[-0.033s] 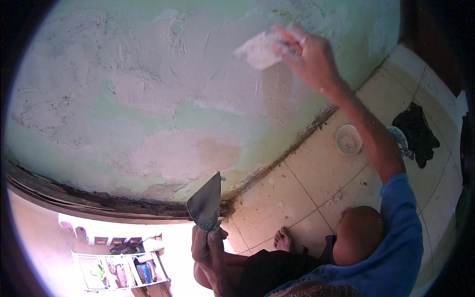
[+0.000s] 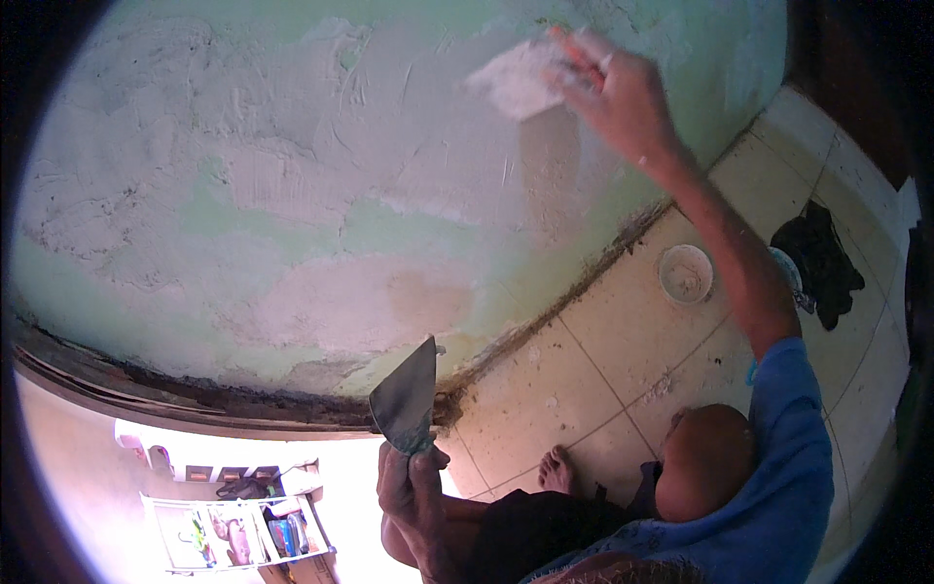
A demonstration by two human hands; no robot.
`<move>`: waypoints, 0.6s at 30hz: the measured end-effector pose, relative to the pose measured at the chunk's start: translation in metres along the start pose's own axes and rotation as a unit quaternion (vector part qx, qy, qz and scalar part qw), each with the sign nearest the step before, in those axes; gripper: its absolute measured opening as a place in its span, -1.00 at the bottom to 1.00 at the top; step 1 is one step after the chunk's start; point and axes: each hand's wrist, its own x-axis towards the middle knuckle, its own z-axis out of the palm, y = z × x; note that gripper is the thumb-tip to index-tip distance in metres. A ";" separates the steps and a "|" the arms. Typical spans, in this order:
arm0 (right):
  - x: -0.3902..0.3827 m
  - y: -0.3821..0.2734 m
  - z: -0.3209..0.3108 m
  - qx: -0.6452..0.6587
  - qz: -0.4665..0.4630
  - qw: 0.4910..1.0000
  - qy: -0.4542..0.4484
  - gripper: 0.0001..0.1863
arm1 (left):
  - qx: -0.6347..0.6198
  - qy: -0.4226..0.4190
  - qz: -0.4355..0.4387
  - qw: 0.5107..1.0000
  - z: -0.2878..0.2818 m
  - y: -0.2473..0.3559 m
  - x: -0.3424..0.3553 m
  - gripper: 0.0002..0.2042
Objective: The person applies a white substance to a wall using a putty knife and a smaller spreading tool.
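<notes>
My right hand [image 2: 628, 97] is closed on the orange handle of a scraper whose wide, whitish, putty-smeared blade [image 2: 520, 80] is blurred by motion. The blade lies over the upper part of the green wall [image 2: 277, 234], which carries rough greyish-white patches of putty. A darker, damp-looking patch [image 2: 550, 151] shows just below the blade. Low in front of me, my left hand [image 2: 409, 487] grips a putty knife by its handle. That knife's triangular metal blade [image 2: 407, 394] points up, with some putty near its base and a small lump by the tip.
A round white bowl [image 2: 686, 275] with putty residue stands on the tiled floor [image 2: 584, 375]. Behind my right forearm are a partly hidden container [image 2: 793, 277] and a black cloth [image 2: 822, 258]. A white rack [image 2: 258, 530] of mixed items is at lower left. Crumbs line the wall's base.
My right hand and the scraper have shifted slightly up the wall, with the hand a little further right. My left hand and the putty knife have hardly moved.
</notes>
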 end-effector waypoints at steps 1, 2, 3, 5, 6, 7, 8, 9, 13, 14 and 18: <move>0.011 0.007 -0.009 -0.043 0.013 0.999 0.002 -0.65 | 0.001 -0.003 -0.013 1.000 0.000 0.003 0.000 -0.81; 0.016 0.017 -0.018 -0.004 0.038 0.999 0.021 -0.63 | 0.002 -0.007 -0.016 1.000 0.001 0.006 0.000 -0.81; 0.019 0.030 -0.029 0.039 0.063 0.996 0.041 -0.62 | 0.004 -0.008 -0.020 1.000 -0.001 0.009 0.000 -0.82; 0.028 0.059 -0.066 0.110 0.101 0.986 0.074 -0.59 | -0.042 -0.016 -0.004 0.999 0.002 0.010 0.002 -0.82; 0.031 0.070 -0.074 0.152 0.122 0.978 0.077 -0.57 | -0.078 -0.015 0.002 0.997 0.003 0.005 0.004 -0.82; 0.035 0.077 -0.077 0.192 0.145 0.968 0.079 -0.55 | -0.115 -0.013 0.008 0.993 0.004 0.004 0.010 -0.82; 0.038 0.078 -0.070 0.231 0.168 0.956 0.067 -0.54 | -0.078 -0.054 -0.004 0.996 0.011 0.013 0.025 -0.80; 0.008 0.058 -0.063 0.326 0.243 0.913 -0.019 -0.51 | -0.044 -0.078 0.009 0.996 0.017 0.009 0.031 -0.79; -0.087 -0.042 -0.033 0.519 0.380 0.713 -0.280 -0.37 | -0.126 -0.136 -0.078 0.979 0.034 -0.021 0.033 -0.71; -0.098 -0.048 -0.022 0.544 0.377 0.664 -0.347 -0.36 | -0.195 -0.153 -0.142 0.958 0.036 -0.027 0.036 -0.69; -0.120 -0.076 0.014 0.578 0.381 0.587 -0.420 -0.40 | -0.201 -0.233 -0.110 0.945 0.040 -0.036 0.034 -0.73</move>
